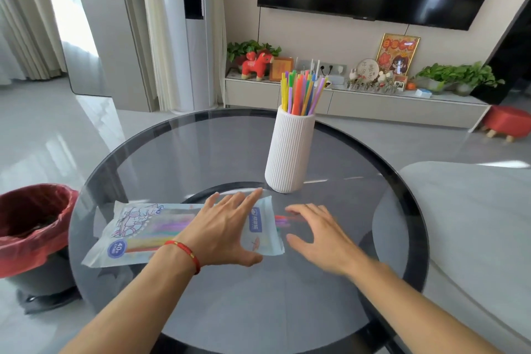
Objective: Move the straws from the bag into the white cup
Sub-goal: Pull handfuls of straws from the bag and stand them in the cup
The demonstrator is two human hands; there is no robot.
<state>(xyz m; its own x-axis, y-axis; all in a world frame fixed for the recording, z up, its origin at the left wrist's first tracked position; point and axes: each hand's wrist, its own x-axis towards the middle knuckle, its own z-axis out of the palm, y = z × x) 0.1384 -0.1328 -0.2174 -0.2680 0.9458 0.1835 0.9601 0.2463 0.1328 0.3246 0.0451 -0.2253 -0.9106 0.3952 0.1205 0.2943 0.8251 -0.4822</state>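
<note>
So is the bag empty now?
No. Coloured straws still show through the bag, and a few tips poke out its right end.

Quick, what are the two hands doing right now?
Left hand: open, fingers spread, lying flat on the bag.
Right hand: open, holding nothing, by the straw tips sticking out of the bag.

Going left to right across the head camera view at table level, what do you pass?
Red-lined bin → straw bag → left hand → straw tips poking from the bag → right hand.
</note>
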